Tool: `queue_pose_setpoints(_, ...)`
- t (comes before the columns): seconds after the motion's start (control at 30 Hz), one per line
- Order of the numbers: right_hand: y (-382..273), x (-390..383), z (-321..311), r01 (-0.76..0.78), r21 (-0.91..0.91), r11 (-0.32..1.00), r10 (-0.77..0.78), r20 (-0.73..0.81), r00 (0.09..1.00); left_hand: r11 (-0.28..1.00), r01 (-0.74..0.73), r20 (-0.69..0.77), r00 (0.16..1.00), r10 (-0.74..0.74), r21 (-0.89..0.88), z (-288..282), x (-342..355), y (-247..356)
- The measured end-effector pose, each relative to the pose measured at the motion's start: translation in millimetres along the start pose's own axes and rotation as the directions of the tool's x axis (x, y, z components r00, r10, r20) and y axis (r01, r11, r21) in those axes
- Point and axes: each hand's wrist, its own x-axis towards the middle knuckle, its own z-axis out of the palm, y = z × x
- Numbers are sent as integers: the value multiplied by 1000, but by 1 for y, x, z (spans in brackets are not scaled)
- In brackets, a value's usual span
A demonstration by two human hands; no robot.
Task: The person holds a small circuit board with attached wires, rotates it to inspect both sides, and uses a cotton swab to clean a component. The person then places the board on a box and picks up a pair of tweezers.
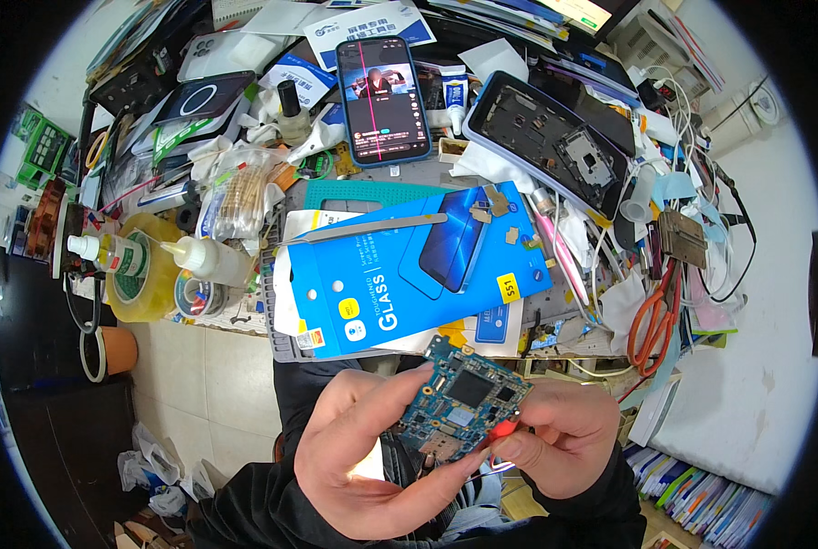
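Note:
Above my lap, in front of the bench, my left hand (354, 448) grips a blue-green phone circuit board (471, 389) by its left side and lower edge. Dark chips and metal pads show on its upper face. A small red thing (503, 428) is pinched in the fingers of my right hand (564, 435), close against the board's lower right edge; most of it is hidden. On the bench beyond lies a blue flat box (354, 293). Silver tweezers (372, 227) rest across it, and several small metal shield pieces (497, 201) lie at its upper right.
A lit phone (381, 128) stands at the back beside an opened phone housing (546, 137). Bottles including a white squeeze bottle (216, 261), a tape roll (139, 284) and bagged cotton swabs (244, 197) crowd the left. Orange-handled scissors (656, 320) and tangled cables occupy the right.

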Motion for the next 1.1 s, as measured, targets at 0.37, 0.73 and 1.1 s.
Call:
queue_pose_setpoints(0.37, 1, 1, -2, 28, -57, 998, -28, 5, 1000, 999, -45, 82, 996, 43, 15, -1, 2, 2)
queue_pose_setpoints(0.73, 9, -5, -1, -51, 1, 999, 51, -80, 996, 998, -9, -54, 999, 6, -68, 2, 3, -1)
queue_pose_setpoints(1.1, 20, -13, 2, -88, 465, 881, 130, -59, 990, 1000, -15, -57, 998, 15, 6, 3, 7, 0)
